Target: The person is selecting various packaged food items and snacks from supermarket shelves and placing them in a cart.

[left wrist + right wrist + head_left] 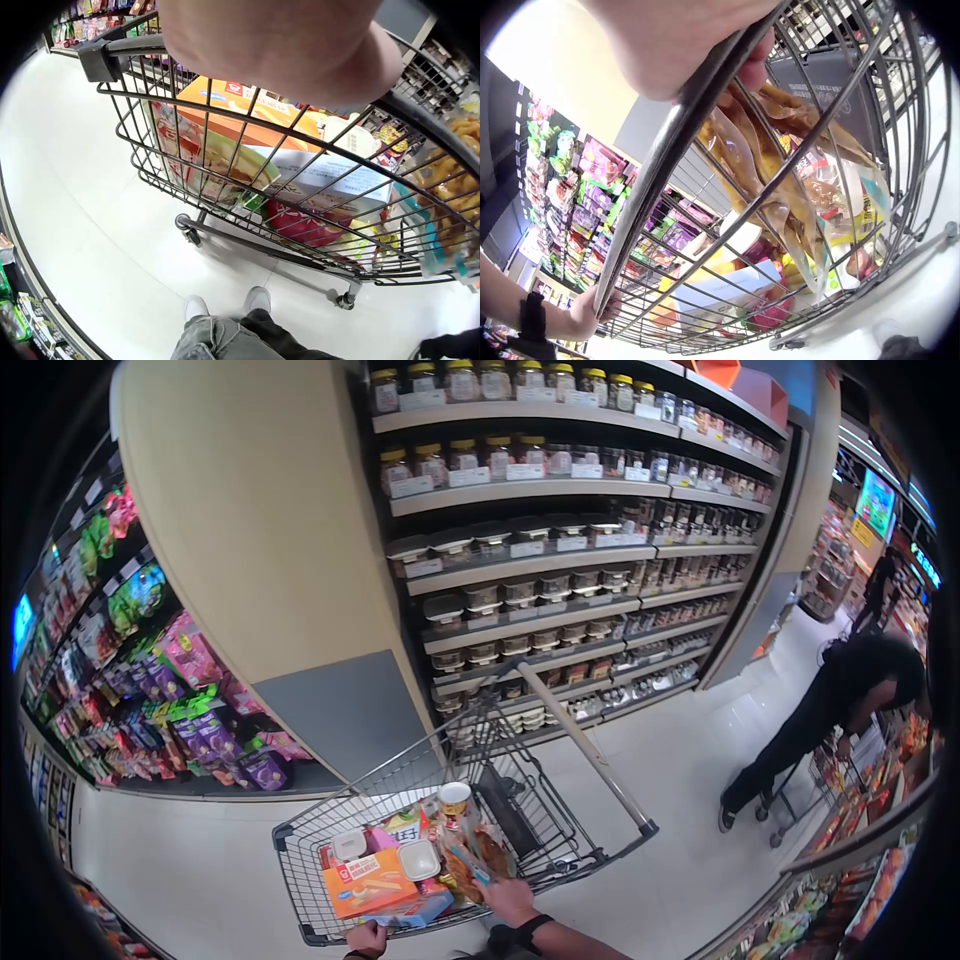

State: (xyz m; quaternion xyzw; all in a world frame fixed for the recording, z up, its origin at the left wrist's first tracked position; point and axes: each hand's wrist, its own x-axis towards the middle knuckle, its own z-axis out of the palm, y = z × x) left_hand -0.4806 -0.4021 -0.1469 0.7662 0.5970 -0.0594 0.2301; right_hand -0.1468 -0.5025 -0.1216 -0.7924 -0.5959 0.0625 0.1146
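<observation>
A wire shopping cart (655, 827) stands side-on before me, its handle to the right. My left hand (367, 938) grips the near top rim towards the left end; it covers the rim in the left wrist view. Farther right, my right hand (510, 900) holds the same rim, fingers curled over it beside clear bags of brown food (739, 150). In the basket lie an orange box (370, 885), a pale blue box (727, 289), a white container (420, 860) and a round tub (455, 796). A red package (304, 223) shows low through the wires.
Behind the cart rise shelves of jars (520, 490) and a beige pillar (230, 510). Bagged snacks (190, 690) hang on the left. At right a person in dark clothes (830, 700) bends over another cart (825, 770). A produce shelf (800, 920) borders the near right.
</observation>
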